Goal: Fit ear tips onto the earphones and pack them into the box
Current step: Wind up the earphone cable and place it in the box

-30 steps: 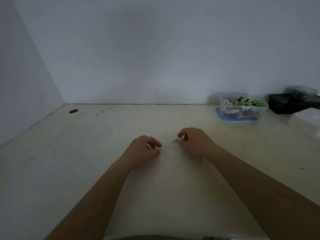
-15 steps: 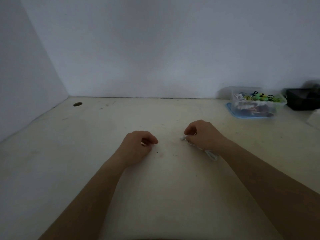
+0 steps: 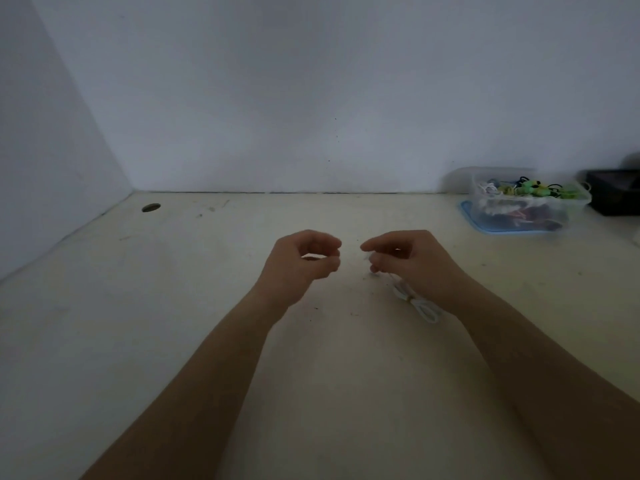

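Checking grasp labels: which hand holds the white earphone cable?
The right hand: the white bundled cable trails from its curled fingers toward the wrist. The left hand shows no cable.

Your left hand (image 3: 300,265) and right hand (image 3: 414,260) are raised side by side over the middle of the cream table (image 3: 166,341), fingertips facing each other and just apart. Your left fingers are curled, thumb close to forefinger; whether anything sits between them is too small to tell. Your right hand pinches the white earphones (image 3: 417,302), whose tied cable bundle trails beneath your wrist. At the far right, near the wall, a clear plastic container (image 3: 568,206) of small green and dark items stands on a blue lid (image 3: 467,211), with a black box (image 3: 614,197) just beside it. A round hole (image 3: 151,207) marks the far left.
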A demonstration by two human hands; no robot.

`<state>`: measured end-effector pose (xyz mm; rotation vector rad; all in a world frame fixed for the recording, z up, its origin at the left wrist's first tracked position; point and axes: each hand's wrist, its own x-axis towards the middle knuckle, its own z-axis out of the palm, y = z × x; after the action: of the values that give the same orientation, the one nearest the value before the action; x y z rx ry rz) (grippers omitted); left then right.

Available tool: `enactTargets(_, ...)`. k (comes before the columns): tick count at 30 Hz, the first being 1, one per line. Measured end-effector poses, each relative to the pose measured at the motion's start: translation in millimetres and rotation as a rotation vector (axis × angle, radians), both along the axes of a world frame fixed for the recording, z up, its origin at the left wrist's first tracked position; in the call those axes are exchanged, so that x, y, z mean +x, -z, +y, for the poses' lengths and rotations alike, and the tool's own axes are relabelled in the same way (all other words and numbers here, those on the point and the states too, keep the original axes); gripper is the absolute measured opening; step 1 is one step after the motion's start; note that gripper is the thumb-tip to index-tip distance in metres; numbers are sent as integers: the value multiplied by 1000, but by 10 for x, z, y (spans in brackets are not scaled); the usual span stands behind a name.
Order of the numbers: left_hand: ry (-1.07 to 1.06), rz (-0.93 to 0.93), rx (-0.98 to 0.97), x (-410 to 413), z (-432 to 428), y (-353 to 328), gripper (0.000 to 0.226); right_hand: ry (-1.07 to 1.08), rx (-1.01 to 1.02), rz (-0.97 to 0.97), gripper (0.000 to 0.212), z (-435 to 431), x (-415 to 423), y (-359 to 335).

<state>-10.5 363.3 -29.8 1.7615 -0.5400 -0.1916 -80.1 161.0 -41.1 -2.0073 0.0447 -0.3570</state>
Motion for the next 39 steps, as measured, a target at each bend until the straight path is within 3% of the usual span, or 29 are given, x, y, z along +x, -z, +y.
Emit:
enactTargets(8,38,124,-224,-12,-173,120,25,10,315,-55,11,68,-63,-18)
enactTargets(15,105,203,-324,11,-165,135,28,18,421,-58,13,137,-83,-36)
enactTargets(39,58,114,-238,-38,-175,101,22,35,291,-57,10,133,-111,-51)
